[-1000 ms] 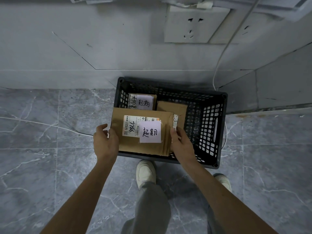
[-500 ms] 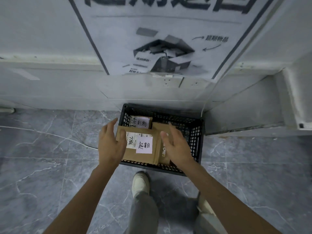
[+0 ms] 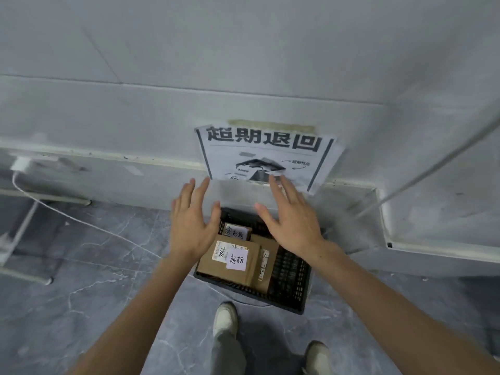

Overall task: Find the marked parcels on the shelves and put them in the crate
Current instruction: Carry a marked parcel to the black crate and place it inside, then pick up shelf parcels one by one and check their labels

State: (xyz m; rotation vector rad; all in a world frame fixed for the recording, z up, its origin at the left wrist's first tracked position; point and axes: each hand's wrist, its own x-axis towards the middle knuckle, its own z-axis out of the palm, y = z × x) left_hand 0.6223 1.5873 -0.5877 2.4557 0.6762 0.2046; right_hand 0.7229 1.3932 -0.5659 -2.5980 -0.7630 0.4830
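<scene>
A black plastic crate [image 3: 290, 277] stands on the floor against the wall. In it lies a brown cardboard parcel [image 3: 213, 266] with a shipping label and a white handwritten note on top. A smaller parcel [image 3: 236, 231] with a similar note lies behind it, and another brown parcel [image 3: 267, 266] is partly hidden at its right. My left hand [image 3: 193, 220] and my right hand [image 3: 292, 220] hover above the crate, fingers spread, holding nothing. No shelves are in view.
A printed paper sign [image 3: 266, 155] is taped to the grey wall above the crate. A white cable [image 3: 81, 223] runs across the grey marble floor at the left from a charger [image 3: 20, 165]. My two shoes [image 3: 224, 318] stand just before the crate.
Both hands have let go of the front parcel, which now rests in the crate, and have risen with fingers spread. The view has pulled up and back from the crate.
</scene>
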